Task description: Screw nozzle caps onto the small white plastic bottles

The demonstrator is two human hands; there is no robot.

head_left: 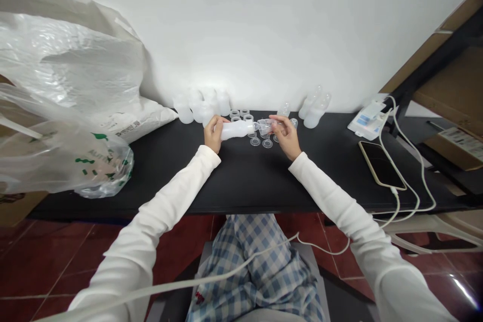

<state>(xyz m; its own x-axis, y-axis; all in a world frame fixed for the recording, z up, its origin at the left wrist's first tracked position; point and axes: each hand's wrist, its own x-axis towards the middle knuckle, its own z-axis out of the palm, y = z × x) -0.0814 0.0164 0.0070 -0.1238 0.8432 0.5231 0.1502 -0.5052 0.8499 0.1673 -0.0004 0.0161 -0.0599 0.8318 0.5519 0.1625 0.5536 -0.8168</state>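
Observation:
My left hand (213, 135) is closed around the base of a translucent white baby bottle (237, 130), tilted on its side with its neck to the right. Between the fingers of my right hand (287, 137) is a clear plastic cap (265, 126), level with the bottle's neck and close to its tip. I cannot tell whether cap and bottle touch. Below and behind them lie several clear discs and rings (255, 141) on the black table (241, 181). A few clear caps (284, 108) stand beyond my right hand, partly hidden by it.
Several white bottles (184, 110) stand by the wall at left, and capped bottles (316, 110) at right. Large plastic bags (68, 70) fill the left end. At right lie a phone (382, 165), a white power strip (368, 119) and loose cables (409, 146); one cable crosses my lap.

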